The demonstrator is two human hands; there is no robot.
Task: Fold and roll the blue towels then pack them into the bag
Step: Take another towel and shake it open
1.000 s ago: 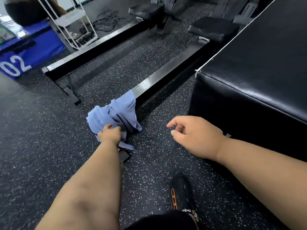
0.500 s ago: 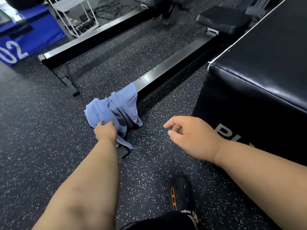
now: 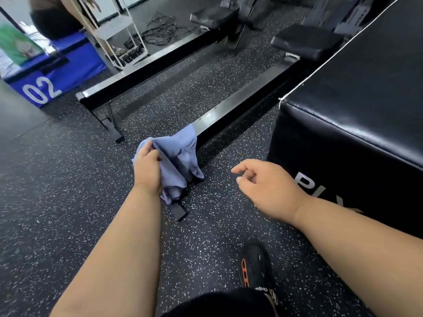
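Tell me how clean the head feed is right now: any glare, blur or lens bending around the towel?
Head view: the left hand gripping the blue towel is fairly sharp; the right hand is slightly soft. Glare streaks the metal rail and the black padded box. Wide-angle bending curves the box's edges and stretches both forearms. The far-left corner is bright and washed out.

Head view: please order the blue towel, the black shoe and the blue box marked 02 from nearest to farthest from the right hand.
From the right hand:
1. Blue towel, to its left, gripped by the left hand.
2. Black shoe, below it, nearer the camera.
3. Blue box marked 02, far upper left.
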